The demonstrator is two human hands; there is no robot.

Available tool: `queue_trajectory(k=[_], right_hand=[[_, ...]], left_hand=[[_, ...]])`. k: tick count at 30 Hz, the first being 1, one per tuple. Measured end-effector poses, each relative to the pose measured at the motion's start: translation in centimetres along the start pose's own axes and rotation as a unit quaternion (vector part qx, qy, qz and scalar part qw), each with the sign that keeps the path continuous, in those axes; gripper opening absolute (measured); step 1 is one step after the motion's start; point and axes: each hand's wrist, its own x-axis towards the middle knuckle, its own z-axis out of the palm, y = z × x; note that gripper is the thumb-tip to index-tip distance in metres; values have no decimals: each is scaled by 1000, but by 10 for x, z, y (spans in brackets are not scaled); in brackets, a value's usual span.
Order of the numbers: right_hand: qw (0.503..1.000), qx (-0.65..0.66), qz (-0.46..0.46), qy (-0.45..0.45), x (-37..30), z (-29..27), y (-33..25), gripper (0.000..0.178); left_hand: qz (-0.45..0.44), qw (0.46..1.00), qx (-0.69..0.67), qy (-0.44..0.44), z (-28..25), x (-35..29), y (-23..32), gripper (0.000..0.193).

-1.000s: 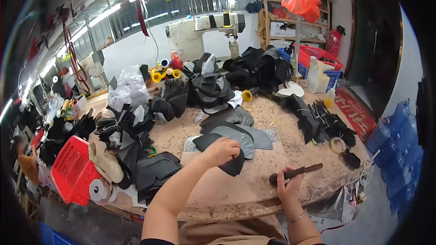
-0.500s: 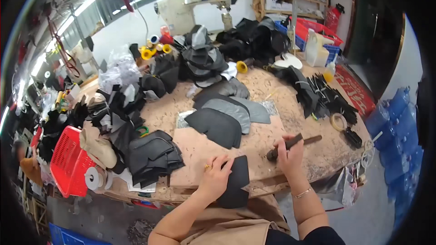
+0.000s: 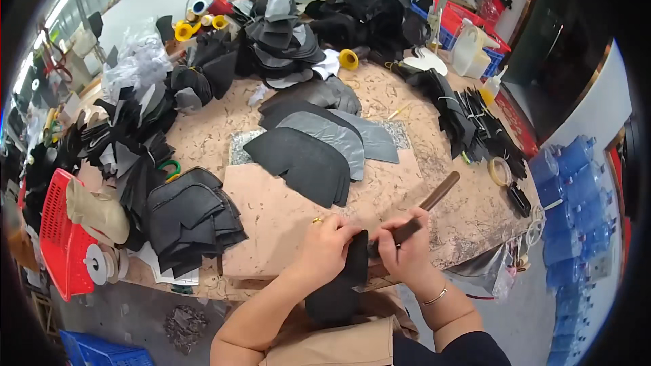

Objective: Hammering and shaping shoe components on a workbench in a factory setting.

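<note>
Here, the inward-turned left hand (image 3: 327, 247) pinches a black piece (image 3: 355, 261); the right hand (image 3: 407, 252) curls around a tool (image 3: 440, 191).

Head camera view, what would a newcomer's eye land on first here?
Probably the red plastic basket at the table's left end and the blue water jugs stacked at the far right. Next might come the tall heap of black cut pieces at the back. At the front edge, the left hand holds a black leather-like piece, and the right hand a brown-handled tool.
</note>
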Motion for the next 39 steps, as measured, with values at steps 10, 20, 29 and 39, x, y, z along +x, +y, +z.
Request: queue_trajectory(k=[10, 20, 29, 39], right_hand=[[998, 23, 19, -57, 13, -6, 16, 4], [999, -10, -40, -1, 35, -10, 4, 8], [997, -40, -66, -17, 31, -9, 3, 10], [996, -62, -69, -7, 19, 14, 18, 10]], left_hand=[[157, 971, 177, 32, -1, 3, -6, 23], [227, 936, 266, -36, -11, 5, -6, 15], [207, 957, 204, -9, -7, 8, -19, 15], [177, 978, 101, -54, -18, 3, -30, 21]])
